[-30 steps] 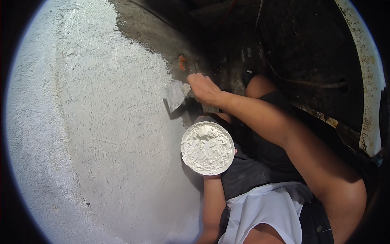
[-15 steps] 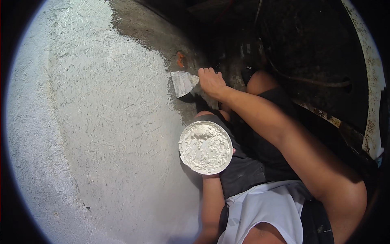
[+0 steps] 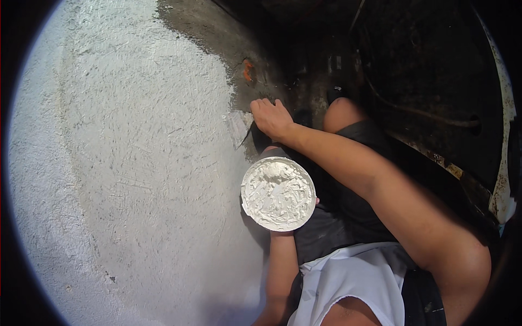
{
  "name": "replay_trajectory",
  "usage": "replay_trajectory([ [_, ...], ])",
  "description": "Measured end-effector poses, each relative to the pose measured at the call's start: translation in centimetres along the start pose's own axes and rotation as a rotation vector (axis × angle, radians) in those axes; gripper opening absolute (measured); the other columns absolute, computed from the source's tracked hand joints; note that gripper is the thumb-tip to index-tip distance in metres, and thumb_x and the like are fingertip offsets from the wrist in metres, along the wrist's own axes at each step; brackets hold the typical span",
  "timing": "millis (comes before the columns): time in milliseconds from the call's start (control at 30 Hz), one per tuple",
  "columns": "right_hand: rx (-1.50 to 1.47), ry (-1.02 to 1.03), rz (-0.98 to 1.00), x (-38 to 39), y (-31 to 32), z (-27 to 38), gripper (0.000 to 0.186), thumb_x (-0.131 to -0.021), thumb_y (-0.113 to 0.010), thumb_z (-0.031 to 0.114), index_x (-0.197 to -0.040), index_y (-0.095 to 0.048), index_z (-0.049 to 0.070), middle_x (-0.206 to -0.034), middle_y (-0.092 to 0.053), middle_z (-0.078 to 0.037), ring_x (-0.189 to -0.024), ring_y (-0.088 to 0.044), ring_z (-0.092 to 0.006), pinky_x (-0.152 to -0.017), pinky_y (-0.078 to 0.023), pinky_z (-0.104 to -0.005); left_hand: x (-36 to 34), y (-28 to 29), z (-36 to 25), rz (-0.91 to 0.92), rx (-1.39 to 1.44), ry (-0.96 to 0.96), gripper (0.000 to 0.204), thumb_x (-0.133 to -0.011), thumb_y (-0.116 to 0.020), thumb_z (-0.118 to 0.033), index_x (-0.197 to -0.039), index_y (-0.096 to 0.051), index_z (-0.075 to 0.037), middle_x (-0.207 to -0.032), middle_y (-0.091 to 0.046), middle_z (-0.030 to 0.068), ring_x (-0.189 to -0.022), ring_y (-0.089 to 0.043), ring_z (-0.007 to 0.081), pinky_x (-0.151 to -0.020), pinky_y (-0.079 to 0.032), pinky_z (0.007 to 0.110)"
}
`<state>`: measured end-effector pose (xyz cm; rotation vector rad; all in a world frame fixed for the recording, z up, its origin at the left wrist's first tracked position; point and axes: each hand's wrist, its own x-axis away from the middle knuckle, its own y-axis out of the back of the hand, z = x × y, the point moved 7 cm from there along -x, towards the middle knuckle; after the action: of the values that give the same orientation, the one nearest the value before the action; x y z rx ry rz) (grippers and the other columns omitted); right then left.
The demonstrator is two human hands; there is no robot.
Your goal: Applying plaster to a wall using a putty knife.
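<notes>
My right hand (image 3: pixel 271 118) grips a putty knife, its handle hidden under the fingers and its smeared blade (image 3: pixel 237 128) lying at the wall along the ragged edge between the white coat (image 3: pixel 147 136) and bare grey surface (image 3: pixel 190 22). My left hand (image 3: pixel 281 233), mostly hidden, holds a round tub of white paste (image 3: pixel 278 193) from underneath, over my lap in dark shorts. The paste has a rough, scraped top. An orange patch (image 3: pixel 247 70) shows on the grey surface just above my right hand.
At the right is a dark, grimy recess with a curved hose (image 3: pixel 424 115) and a stained white curved edge (image 3: pixel 504 108). A rusty strip (image 3: pixel 435 157) runs behind my right forearm. My bent knees (image 3: pixel 342 111) occupy the space beyond the tub.
The knife rose and shifted right half a second ago; now it is back down and left at the coat's edge. The tub stays in my left hand, slightly higher in the picture.
</notes>
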<state>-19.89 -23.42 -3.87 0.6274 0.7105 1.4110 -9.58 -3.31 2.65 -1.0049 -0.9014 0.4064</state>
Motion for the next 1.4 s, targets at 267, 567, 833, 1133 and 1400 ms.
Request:
replay_trajectory([
  [267,0.045,-0.195,0.092,1.1,0.4,-5.3,0.016,-0.095,-0.051,0.012,-0.109,-0.054,0.006,-0.111,-0.066,-0.013,-0.111,-0.063,-0.0337,-0.089,-0.046,-0.0587,-0.2,-1.3,0.4,0.167,-0.38,0.041,0.085,-0.096,-0.047,-0.07,-0.161,-0.03,-0.018,-0.163,-0.038,0.0083,-0.148,-0.037,0.0372,-0.114,-0.032,0.073],
  [567,-0.861,-0.242,-0.017,-1.4,4.3,-7.3,0.011,-0.091,-0.049,0.016,-0.098,-0.05,0.008,-0.075,-0.057,-0.01,-0.072,-0.06,-0.0251,-0.072,-0.051,-0.0493,0.0,2.3,-2.5,-0.165,-0.461,-0.188,0.087,-0.094,-0.038,-0.078,-0.161,-0.032,-0.023,-0.168,-0.029,0.0095,-0.15,-0.03,0.0446,-0.107,-0.025,0.085],
  [833,-1.88,-0.344,0.903,1.3,5.7,-2.4,0.007,-0.079,-0.049,0.018,-0.08,-0.042,0.019,-0.06,-0.031,0.005,-0.046,-0.028,-0.0086,-0.044,-0.023,-0.029,0.2,0.4,-1.2,-0.058,-0.488,-0.128,0.087,-0.095,-0.033,-0.078,-0.162,-0.03,-0.023,-0.168,-0.029,0.0092,-0.152,-0.028,0.0431,-0.111,-0.02,0.083],
  [1133,-1.662,-0.345,0.783,2.8,4.5,-3.5,0.017,-0.089,-0.05,0.031,-0.08,-0.047,0.016,-0.062,-0.04,0.004,-0.049,-0.035,-0.0093,-0.047,-0.03,-0.0289,0.0,-1.8,0.2,0.105,-0.272,-0.074,0.089,-0.094,-0.032,-0.081,-0.162,-0.031,-0.024,-0.169,-0.027,0.0098,-0.153,-0.026,0.0437,-0.11,-0.018,0.085],
  [1400,-0.318,0.101,0.346,3.0,4.5,-3.2,0.035,-0.101,-0.059,0.026,-0.122,-0.044,0.003,-0.111,-0.061,-0.027,-0.113,-0.059,-0.0477,-0.091,-0.048,-0.0539,0.4,-1.7,-0.4,0.17,-0.45,-0.107,0.084,-0.098,-0.03,-0.076,-0.162,-0.032,-0.021,-0.169,-0.026,0.0115,-0.152,-0.025,0.0457,-0.115,-0.021,0.078],
])
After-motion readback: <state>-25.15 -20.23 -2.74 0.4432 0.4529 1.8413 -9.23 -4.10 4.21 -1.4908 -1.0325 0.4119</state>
